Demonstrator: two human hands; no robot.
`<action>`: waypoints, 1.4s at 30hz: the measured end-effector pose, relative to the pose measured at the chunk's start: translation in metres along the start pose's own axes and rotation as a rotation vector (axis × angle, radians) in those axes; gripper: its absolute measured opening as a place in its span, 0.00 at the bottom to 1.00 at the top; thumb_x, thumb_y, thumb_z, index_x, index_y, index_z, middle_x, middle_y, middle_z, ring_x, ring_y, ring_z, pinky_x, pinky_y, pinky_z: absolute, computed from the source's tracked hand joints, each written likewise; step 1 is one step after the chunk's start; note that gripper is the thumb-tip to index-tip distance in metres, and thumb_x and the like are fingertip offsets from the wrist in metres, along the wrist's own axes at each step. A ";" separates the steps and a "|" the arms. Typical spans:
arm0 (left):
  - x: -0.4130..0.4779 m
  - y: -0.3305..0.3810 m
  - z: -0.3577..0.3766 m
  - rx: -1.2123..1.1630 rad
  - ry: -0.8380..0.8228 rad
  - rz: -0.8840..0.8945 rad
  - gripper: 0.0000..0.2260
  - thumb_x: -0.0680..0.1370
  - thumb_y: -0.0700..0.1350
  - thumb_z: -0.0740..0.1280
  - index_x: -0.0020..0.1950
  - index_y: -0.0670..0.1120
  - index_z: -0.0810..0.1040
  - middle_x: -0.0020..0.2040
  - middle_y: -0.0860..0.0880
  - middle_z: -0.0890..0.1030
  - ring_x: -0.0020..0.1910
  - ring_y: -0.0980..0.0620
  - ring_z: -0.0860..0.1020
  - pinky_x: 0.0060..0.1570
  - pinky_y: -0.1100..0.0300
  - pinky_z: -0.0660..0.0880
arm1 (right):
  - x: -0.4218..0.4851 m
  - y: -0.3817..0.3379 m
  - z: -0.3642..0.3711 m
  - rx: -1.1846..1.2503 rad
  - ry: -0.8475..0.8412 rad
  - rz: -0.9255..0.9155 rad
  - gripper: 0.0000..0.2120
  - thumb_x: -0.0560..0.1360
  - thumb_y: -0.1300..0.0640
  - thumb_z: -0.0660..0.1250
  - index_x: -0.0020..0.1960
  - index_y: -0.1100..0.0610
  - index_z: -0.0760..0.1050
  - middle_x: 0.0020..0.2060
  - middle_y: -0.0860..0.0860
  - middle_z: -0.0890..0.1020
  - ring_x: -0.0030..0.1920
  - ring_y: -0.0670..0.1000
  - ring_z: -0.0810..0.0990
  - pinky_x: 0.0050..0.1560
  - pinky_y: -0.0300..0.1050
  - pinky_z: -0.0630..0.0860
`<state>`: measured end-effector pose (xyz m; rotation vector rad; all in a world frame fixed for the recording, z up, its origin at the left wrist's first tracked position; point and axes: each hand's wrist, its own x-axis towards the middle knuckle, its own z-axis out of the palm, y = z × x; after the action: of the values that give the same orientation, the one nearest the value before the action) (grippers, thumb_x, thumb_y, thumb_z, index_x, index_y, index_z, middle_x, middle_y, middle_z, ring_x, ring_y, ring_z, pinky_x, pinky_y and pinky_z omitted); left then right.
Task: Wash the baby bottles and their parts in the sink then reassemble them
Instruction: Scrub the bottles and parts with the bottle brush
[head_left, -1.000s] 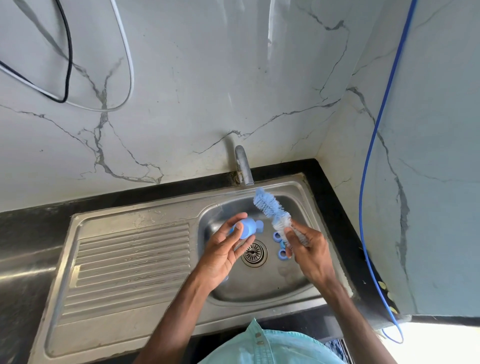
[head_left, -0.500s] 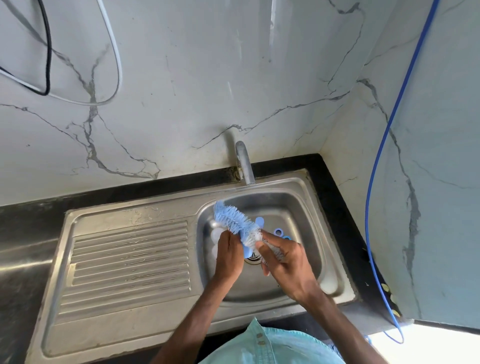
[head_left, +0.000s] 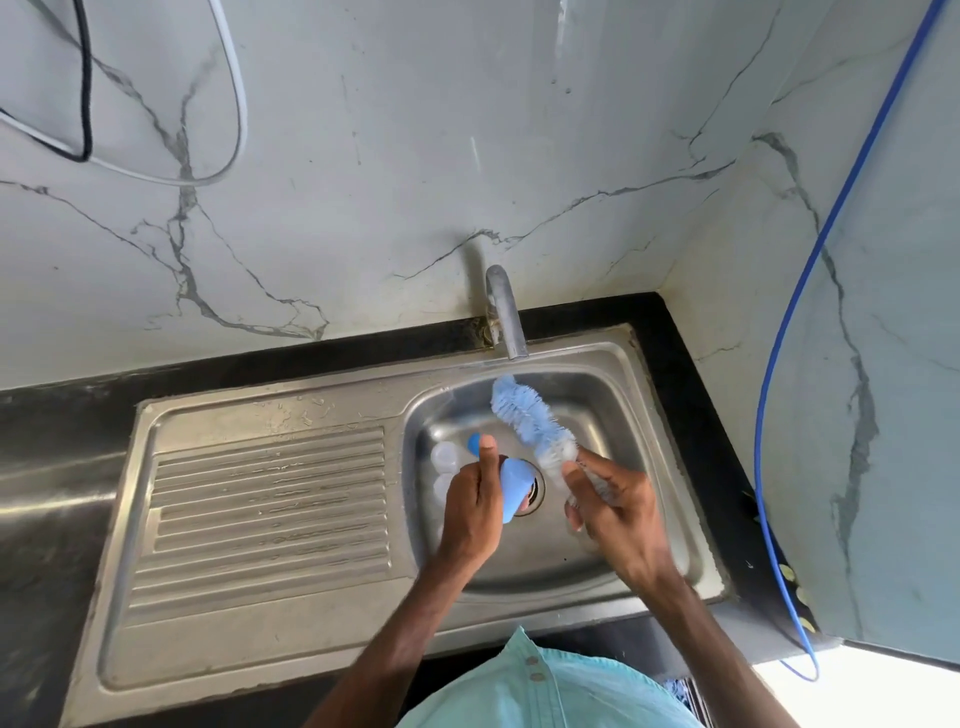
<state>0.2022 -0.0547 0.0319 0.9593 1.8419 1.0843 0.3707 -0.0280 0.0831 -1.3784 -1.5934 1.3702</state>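
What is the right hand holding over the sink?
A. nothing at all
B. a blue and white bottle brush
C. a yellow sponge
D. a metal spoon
B: the right hand grips the handle of the bottle brush, whose blue and white bristles point up toward the tap, while the left hand holds a blue bottle part.

Brushed stainless-steel sink with ribbed drainboard, dull metal tap, glossy veined marble wall, soft-bristled bottle brush, smooth blue plastic bottle.
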 end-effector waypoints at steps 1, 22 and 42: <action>0.002 -0.009 -0.001 0.016 0.007 0.009 0.41 0.84 0.69 0.46 0.35 0.37 0.77 0.28 0.39 0.74 0.28 0.42 0.74 0.35 0.46 0.75 | -0.004 -0.001 0.002 0.012 -0.046 -0.001 0.10 0.85 0.54 0.65 0.57 0.47 0.86 0.25 0.53 0.78 0.27 0.50 0.75 0.32 0.41 0.72; 0.090 -0.108 0.061 0.612 -0.227 -0.075 0.21 0.73 0.53 0.72 0.66 0.57 0.77 0.65 0.50 0.70 0.66 0.44 0.65 0.61 0.50 0.65 | 0.051 0.090 0.002 -0.075 0.106 0.326 0.10 0.82 0.50 0.67 0.50 0.34 0.82 0.35 0.55 0.85 0.32 0.57 0.84 0.37 0.56 0.78; 0.176 -0.148 0.121 1.243 -0.248 0.054 0.22 0.72 0.40 0.75 0.63 0.43 0.73 0.57 0.45 0.81 0.59 0.43 0.75 0.60 0.50 0.71 | 0.079 0.122 -0.008 0.238 0.073 0.480 0.10 0.83 0.56 0.61 0.60 0.52 0.79 0.39 0.57 0.86 0.31 0.57 0.80 0.29 0.44 0.69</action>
<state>0.2046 0.0869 -0.1860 1.6994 2.2094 -0.3164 0.3943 0.0396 -0.0438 -1.7025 -1.0450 1.6945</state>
